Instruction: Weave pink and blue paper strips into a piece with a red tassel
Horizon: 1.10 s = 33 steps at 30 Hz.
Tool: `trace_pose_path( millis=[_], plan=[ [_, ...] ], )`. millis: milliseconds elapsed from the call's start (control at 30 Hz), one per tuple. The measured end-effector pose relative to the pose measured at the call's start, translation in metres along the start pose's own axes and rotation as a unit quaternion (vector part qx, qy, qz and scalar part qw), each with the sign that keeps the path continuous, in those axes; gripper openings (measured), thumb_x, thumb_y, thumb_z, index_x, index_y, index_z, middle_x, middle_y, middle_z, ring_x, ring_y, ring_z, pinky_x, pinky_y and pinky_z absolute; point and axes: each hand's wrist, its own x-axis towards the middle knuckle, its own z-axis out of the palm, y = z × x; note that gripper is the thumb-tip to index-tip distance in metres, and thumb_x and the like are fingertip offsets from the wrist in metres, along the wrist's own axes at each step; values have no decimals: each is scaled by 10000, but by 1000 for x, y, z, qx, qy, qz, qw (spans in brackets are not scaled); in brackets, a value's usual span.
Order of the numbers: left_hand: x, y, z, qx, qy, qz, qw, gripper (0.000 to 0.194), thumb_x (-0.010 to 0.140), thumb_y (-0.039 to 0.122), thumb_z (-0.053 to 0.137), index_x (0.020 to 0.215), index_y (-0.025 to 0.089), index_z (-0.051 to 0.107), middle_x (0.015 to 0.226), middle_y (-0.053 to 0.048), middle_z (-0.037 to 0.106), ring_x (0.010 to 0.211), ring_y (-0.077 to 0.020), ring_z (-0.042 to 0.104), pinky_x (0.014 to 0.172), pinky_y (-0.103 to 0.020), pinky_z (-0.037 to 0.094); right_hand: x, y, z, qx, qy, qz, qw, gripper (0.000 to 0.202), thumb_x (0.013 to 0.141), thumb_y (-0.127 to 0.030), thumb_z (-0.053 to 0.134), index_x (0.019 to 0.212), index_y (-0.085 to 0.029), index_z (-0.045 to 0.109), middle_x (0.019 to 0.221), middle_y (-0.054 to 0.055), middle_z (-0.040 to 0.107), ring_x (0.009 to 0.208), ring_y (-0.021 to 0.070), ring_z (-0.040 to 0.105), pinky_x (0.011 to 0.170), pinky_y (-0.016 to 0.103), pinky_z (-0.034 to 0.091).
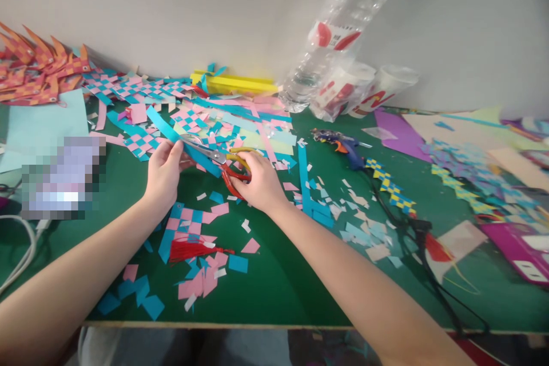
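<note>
My left hand (165, 168) pinches a blue paper strip (165, 126), which slants from upper left to lower right. My right hand (259, 180) grips scissors (218, 156) with red and yellow handles. Their blades reach left to the strip, close to my left fingers; whether they are apart there is hard to make out. Below my hands lies a pink-and-blue woven paper piece (186, 223) with a red tassel (193, 248) on it. Pink and blue paper scraps (206, 279) are scattered around it.
A glue gun (343, 146) with a black cable lies to the right. A plastic bottle (343, 28) and paper cups (373, 94) stand against the wall. Orange woven pieces (43, 66) are heaped at far left, behind a phone (64, 177) on a white cable.
</note>
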Motion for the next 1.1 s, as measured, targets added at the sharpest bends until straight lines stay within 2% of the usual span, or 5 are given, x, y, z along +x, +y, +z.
trace_pose_path(
  millis=[467, 800, 933, 1033, 1100],
  plan=[
    [0, -1, 0, 6, -2, 4, 1000, 231, 795, 407, 681, 763, 197, 589, 673, 17, 603, 593, -112, 606, 616, -224, 567, -1, 0, 1, 9, -12, 23, 1000, 325, 785, -301, 654, 1090, -216, 582, 1127, 119, 677, 970, 300, 653, 865, 497, 537],
    [-1, 0, 2, 15, -11, 3, 1000, 260, 796, 428, 694, 773, 193, 583, 707, 11, 608, 628, -123, 627, 661, -264, 571, 0, -2, -2, 29, 15, 3, 999, 281, 832, -335, 623, 1072, -214, 541, 1085, 123, 669, 1024, 287, 643, 865, 473, 550],
    [0, -2, 0, 9, 18, 22, 1000, 286, 790, 428, 705, 719, 203, 544, 692, 18, 566, 651, -118, 605, 669, -248, 576, 0, -2, -1, 28, 43, -2, 999, 303, 821, -325, 622, 1085, -210, 530, 1065, 116, 670, 940, 265, 656, 870, 475, 542],
    [0, -2, -1, 8, 50, 37, 998, 288, 792, 407, 706, 684, 213, 523, 689, 24, 532, 672, -123, 592, 688, -254, 582, 0, -2, -1, 28, 43, 3, 999, 338, 816, -329, 620, 1116, -212, 519, 1097, 121, 660, 1005, 281, 647, 884, 479, 531],
    [0, -2, -1, 10, 47, 40, 998, 271, 800, 393, 699, 680, 214, 533, 694, 22, 541, 691, -131, 604, 715, -271, 590, 0, -2, -2, 28, 35, 6, 999, 362, 814, -333, 623, 1134, -205, 512, 1131, 135, 649, 1060, 294, 631, 885, 477, 527]
  ],
)
